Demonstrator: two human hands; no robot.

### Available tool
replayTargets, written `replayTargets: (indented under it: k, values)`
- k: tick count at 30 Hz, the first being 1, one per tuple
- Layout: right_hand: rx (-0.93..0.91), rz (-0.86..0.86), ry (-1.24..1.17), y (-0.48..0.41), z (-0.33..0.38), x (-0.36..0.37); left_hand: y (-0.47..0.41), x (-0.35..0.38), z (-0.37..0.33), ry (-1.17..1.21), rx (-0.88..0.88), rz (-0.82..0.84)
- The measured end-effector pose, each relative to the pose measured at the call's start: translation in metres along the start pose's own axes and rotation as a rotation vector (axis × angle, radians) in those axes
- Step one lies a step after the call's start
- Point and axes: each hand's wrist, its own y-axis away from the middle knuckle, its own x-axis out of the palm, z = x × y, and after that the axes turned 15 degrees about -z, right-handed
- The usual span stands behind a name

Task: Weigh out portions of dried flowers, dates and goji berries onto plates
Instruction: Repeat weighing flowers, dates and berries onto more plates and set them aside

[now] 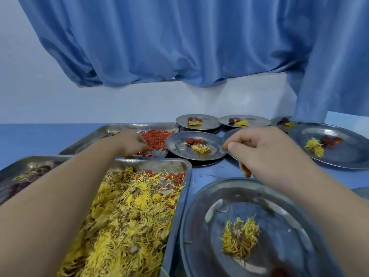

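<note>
My left hand (pixel 132 142) reaches into the far metal tray (pixel 111 128) of red goji berries (pixel 154 137), fingers bunched down on the berries. My right hand (pixel 265 154) hovers over a mostly hidden plate (pixel 229 134), thumb and forefinger pinched together; nothing shows between them. The near tray (pixel 179 163) holds yellow dried flowers (pixel 127 220) with a few stray berries. A tray of dark dates (pixel 22 182) lies at the left, partly under my forearm. The near plate (pixel 192 216) carries one clump of flowers (pixel 240 237).
Filled plates hold flowers, dates and berries: one in the middle (pixel 175 145), one at the right (pixel 349 156), and three at the back (pixel 209 121) (pixel 257 119) (pixel 276 121). A blue curtain (pixel 179 47) hangs over the white wall behind the blue table (pixel 30 138).
</note>
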Motion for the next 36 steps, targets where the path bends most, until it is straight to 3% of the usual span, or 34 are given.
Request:
replayTargets:
  k: [4, 8, 16, 30, 36]
  values:
    - [-0.074, 0.0, 0.028, 0.001, -0.003, 0.006, -0.014, 0.022, -0.017, -0.187, -0.028, 0.2]
    - [-0.145, 0.04, 0.038, 0.003, -0.004, 0.012, -0.021, 0.03, -0.028, -0.236, -0.073, 0.273]
    - [-0.354, 0.062, 0.172, 0.007, 0.002, 0.01, -0.022, 0.028, -0.056, -0.343, -0.067, 0.144]
    - [-0.336, 0.048, 0.159, 0.001, -0.004, 0.001, -0.021, 0.026, -0.059, -0.173, -0.093, 0.125]
    - [-0.341, 0.029, 0.131, -0.002, -0.004, -0.003, -0.023, 0.025, -0.049, -0.078, -0.118, 0.028]
